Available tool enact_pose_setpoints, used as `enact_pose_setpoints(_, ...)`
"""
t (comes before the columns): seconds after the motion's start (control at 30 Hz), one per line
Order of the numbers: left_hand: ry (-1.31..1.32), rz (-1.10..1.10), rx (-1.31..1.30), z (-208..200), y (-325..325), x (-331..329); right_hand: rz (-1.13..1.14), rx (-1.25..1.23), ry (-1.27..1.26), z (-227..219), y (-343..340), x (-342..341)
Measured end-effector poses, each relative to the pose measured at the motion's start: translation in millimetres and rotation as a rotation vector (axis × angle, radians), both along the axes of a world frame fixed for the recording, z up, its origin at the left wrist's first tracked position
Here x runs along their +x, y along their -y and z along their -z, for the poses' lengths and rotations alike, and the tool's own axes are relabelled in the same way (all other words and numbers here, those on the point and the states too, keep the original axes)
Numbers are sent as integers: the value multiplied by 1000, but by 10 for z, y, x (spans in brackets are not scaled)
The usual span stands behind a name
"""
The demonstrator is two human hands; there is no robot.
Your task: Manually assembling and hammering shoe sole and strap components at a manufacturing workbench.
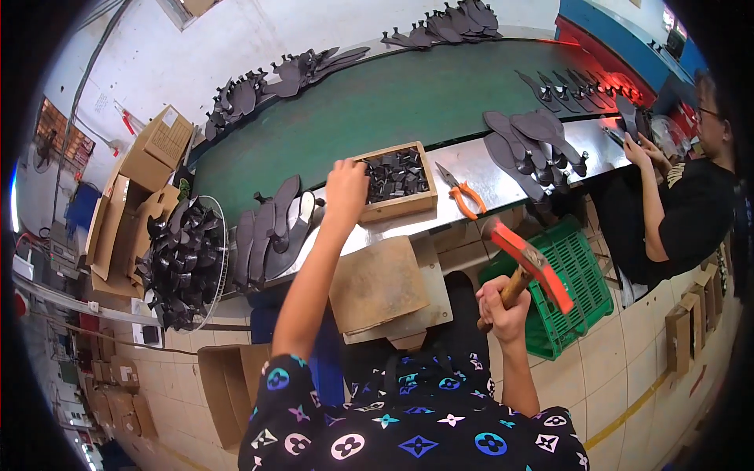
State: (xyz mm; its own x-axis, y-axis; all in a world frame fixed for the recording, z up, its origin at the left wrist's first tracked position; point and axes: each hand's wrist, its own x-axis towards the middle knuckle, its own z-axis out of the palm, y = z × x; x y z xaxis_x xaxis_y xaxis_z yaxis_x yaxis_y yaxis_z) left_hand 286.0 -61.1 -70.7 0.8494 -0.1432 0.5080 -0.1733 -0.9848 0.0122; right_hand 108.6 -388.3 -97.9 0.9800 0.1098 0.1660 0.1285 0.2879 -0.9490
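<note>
My right hand (pixel 504 306) is closed round the wooden handle of a hammer (pixel 536 268) with a red head, held up above the floor to the right of my lap. My left hand (pixel 347 188) reaches over the left end of a wooden box (pixel 399 208). Its fingers are bent and the tips are hidden, so whether they grip anything does not show. Small black pieces (pixel 397 174) fill that box. Close to my left wrist lie several dark shoe soles with heels (pixel 271 220). Pliers with orange handles (pixel 463 192) rest on the metal ledge right of the box.
A square board (pixel 377 286) lies before my lap. At left stands a wire basket of black heels (pixel 184 259) near cardboard boxes (pixel 153 149). A green conveyor belt (pixel 377 102) carries rows of soles. A green crate (pixel 577 290) and a co-worker (pixel 675 188) are at right.
</note>
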Motion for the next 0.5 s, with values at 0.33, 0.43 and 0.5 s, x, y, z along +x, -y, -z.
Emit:
enact_pose_setpoints(0.33, -110, 209, -419, -142, -35, 124, 26, -197, -16, -93, 145, -45)
enact_pose_setpoints(0.43, -28, 319, -770, -466, 419, -350, 58, -74, 102, -286, -72, 165)
enact_pose_setpoints(0.5, 45, 387, -760, -613, 768, -721, 94, -76, 135, -419, -164, 283)
